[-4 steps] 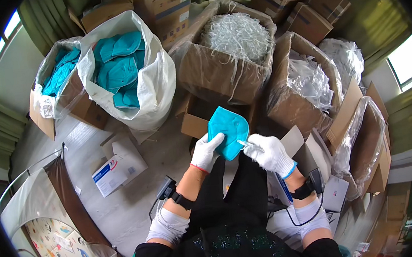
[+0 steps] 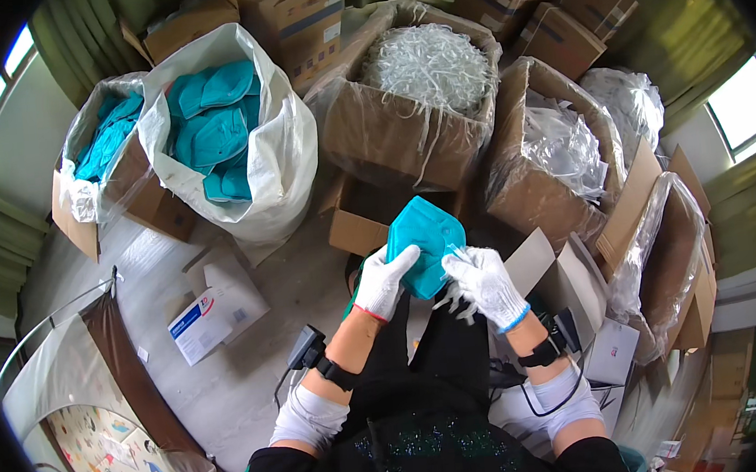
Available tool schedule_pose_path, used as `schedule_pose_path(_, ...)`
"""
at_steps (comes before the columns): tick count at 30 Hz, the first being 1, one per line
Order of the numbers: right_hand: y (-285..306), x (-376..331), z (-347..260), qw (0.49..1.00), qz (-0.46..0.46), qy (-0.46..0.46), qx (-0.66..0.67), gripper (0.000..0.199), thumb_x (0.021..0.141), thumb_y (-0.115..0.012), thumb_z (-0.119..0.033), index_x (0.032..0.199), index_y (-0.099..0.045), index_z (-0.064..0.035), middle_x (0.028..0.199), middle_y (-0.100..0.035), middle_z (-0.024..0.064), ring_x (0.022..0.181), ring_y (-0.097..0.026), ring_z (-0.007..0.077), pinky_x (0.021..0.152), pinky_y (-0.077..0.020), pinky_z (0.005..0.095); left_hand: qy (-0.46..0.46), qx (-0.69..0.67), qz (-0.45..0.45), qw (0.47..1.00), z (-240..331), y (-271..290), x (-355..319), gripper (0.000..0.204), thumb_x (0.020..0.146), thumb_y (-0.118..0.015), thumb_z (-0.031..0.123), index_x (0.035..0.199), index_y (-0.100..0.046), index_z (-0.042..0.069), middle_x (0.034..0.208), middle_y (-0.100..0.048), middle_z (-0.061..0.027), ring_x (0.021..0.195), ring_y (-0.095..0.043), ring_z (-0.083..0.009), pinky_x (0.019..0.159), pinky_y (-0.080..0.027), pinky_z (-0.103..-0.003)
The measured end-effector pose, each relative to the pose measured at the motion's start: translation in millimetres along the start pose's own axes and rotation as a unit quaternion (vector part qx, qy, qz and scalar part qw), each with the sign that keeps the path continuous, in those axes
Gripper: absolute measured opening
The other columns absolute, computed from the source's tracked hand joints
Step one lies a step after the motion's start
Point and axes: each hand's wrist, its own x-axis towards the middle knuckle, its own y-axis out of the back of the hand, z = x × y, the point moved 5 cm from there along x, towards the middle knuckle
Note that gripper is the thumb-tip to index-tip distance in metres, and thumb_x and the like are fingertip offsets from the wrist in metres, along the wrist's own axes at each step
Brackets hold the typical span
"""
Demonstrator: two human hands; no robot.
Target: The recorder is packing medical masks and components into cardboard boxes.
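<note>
In front of my lap, my left hand point(image 2: 382, 284), in a white knit glove, grips a teal folded face mask point(image 2: 425, 235) by its left edge, thumb on top. At the mask's lower right edge my right hand point(image 2: 490, 285), gloved the same way, has its fingers pinched together on white ear-loop straps point(image 2: 461, 306). Loose strap ends dangle below these fingers. How the straps meet the mask is hidden by the right fingers.
A white sack point(image 2: 289, 145) of teal masks stands far left. A plastic-lined carton point(image 2: 392, 136) heaped with white straps is straight ahead. More lined boxes stand right, one holding clear plastic packaging point(image 2: 561, 152). A white printed box point(image 2: 218, 313) lies on the floor at left.
The mask and my left hand have shifted slightly right. My right hand has moved a little left and turned, and white strap ends now show hanging beneath it.
</note>
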Motion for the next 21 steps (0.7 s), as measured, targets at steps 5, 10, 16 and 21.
schedule_pose_path(5,-16,-14,5,0.833,-0.060,-0.064,0.547,0.027,0.090,-0.070,-0.027,0.097,-0.058,-0.0038,0.061,-0.045,-0.0022,0.045,-0.037,0.0047,0.042,-0.0309,0.0195,-0.094,-0.098,-0.099,0.986,21,-5,7,0.068,0.102,-0.049,0.049,0.149,-0.036,0.002,0.137,-0.056,-0.0136,0.120,-0.058,-0.0235,0.098,-0.047,-0.037)
schedule_pose_path(10,-45,-13,25,0.797,-0.208,-0.164,0.544,0.031,0.096,-0.061,-0.031,0.094,-0.057,-0.0007,0.069,-0.054,0.0028,0.046,-0.043,0.0085,0.045,-0.0384,0.0211,0.044,-0.127,-0.158,0.978,5,-23,13,0.056,0.101,-0.052,0.046,0.139,-0.049,0.004,0.125,-0.062,-0.0122,0.116,-0.061,-0.0295,0.102,-0.048,-0.044)
schedule_pose_path(16,-44,-20,34,0.898,-0.076,-0.124,0.416,0.028,0.098,-0.060,-0.032,0.101,-0.061,-0.0044,0.079,-0.065,0.0078,0.058,-0.064,0.0211,0.057,-0.0580,0.0350,-0.004,-0.216,-0.016,0.976,21,-26,17,0.045,0.102,-0.055,0.041,0.131,-0.053,0.006,0.127,-0.061,-0.0099,0.117,-0.058,-0.0242,0.101,-0.046,-0.042)
schedule_pose_path(21,-48,-11,6,0.834,-0.085,-0.076,0.540,0.032,0.099,-0.060,-0.040,0.087,-0.059,-0.0099,0.069,-0.061,0.0037,0.053,-0.059,0.0167,0.047,-0.0505,0.0304,-0.117,-0.131,0.191,0.966,36,-16,21,0.028,0.090,-0.075,0.025,0.109,-0.066,0.006,0.100,-0.069,-0.0061,0.088,-0.067,-0.0208,0.080,-0.055,-0.037)
